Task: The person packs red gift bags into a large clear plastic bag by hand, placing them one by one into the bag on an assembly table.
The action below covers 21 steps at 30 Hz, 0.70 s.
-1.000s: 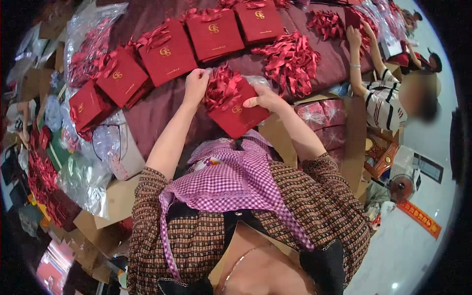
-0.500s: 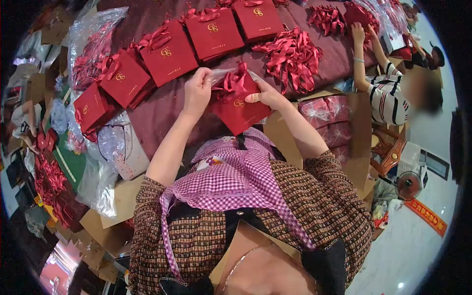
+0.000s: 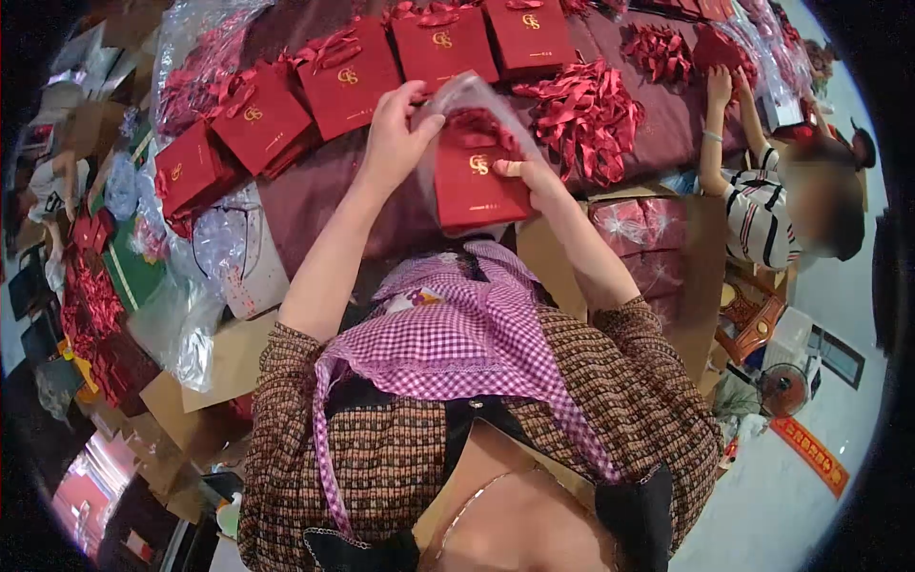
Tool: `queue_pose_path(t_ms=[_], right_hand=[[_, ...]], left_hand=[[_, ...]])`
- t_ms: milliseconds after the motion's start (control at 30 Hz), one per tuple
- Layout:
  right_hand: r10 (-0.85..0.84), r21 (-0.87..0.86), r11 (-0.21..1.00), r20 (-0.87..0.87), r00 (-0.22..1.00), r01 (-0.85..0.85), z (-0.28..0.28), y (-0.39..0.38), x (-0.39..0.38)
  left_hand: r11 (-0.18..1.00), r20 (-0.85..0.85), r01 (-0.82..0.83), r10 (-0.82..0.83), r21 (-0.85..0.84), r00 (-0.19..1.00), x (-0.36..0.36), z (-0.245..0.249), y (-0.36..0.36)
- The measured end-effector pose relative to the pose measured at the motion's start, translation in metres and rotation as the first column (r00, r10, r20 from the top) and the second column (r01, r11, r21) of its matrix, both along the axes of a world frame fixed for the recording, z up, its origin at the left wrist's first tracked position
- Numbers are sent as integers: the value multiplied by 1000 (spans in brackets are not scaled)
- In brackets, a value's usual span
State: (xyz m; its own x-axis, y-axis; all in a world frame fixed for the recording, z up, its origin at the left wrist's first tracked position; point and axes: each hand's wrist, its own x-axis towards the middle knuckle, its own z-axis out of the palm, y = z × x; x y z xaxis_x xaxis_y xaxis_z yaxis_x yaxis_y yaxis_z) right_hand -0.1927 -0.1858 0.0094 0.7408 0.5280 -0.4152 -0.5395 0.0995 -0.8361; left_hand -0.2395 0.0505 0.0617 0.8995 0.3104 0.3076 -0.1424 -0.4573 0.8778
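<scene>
In front of my chest is a red paper gift bag with gold print and red ribbon, inside a clear plastic bag. My right hand grips its right side, thumb across the front. At the plastic's upper left edge, my left hand has its thumb and forefinger spread apart. Past both hands runs a row of stacked red gift bags, among them a middle stack. A heap of red ribbons lies just beyond my right hand.
Wrapped red packs fill a cardboard box at my right. Another person in a striped shirt handles red bags at the table's far right. Plastic wrap drapes on the left, and a fan stands at lower right.
The gift bag has turned from tilted to nearly upright, and the plastic now rises above it. My left hand has loosened from a closed pinch to spread fingers.
</scene>
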Motion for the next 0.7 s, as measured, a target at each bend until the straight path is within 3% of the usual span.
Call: queue_pose_path(t_ms=[33, 67, 100, 133, 167, 233, 267, 333, 400, 500, 667, 700], right_hand=[[-61, -25, 998, -191, 980, 57, 3, -2, 1], [-127, -61, 992, -374, 919, 112, 6, -3, 2], [-233, -149, 971, -438, 868, 186, 6, 0, 2], [-222, -98, 975, -526, 821, 201, -4, -6, 4], [-204, -49, 974, -607, 768, 220, -9, -7, 6], [-228, -59, 969, -599, 768, 242, -16, -5, 8], [-231, -55, 967, -602, 765, 249, -17, -4, 10], [-289, -132, 955, -603, 743, 264, -7, 3, 8], [-291, -121, 955, -578, 763, 272, -10, 7, 7], [-315, -124, 947, -533, 785, 297, -7, 12, 4], [-351, -139, 933, -548, 759, 332, -9, 13, 7], [-349, -117, 931, -557, 753, 345, -10, 14, 7]], left_hand=[[985, 55, -87, 79, 146, 995, -8, 6, 4], [989, -85, -118, 126, 93, 988, -18, -4, 9], [990, -233, -127, 111, -59, 966, -30, -10, 10], [965, -374, -159, 71, -209, 925, -43, -16, 8], [964, -522, -107, -36, -242, 852, -52, -23, 4], [878, -628, -128, -222, -462, 745, -68, -61, -12], [820, -637, -112, -341, -561, 691, -74, -34, -21], [616, -514, -70, -583, -785, 629, -76, -29, -29], [627, -517, -108, -518, -771, 682, -75, -39, -39], [511, -427, -189, -401, -838, 810, -79, -69, -47], [471, -489, -278, -417, -837, 766, -103, -56, -46], [439, -507, -345, -336, -830, 794, -107, -53, -45]])
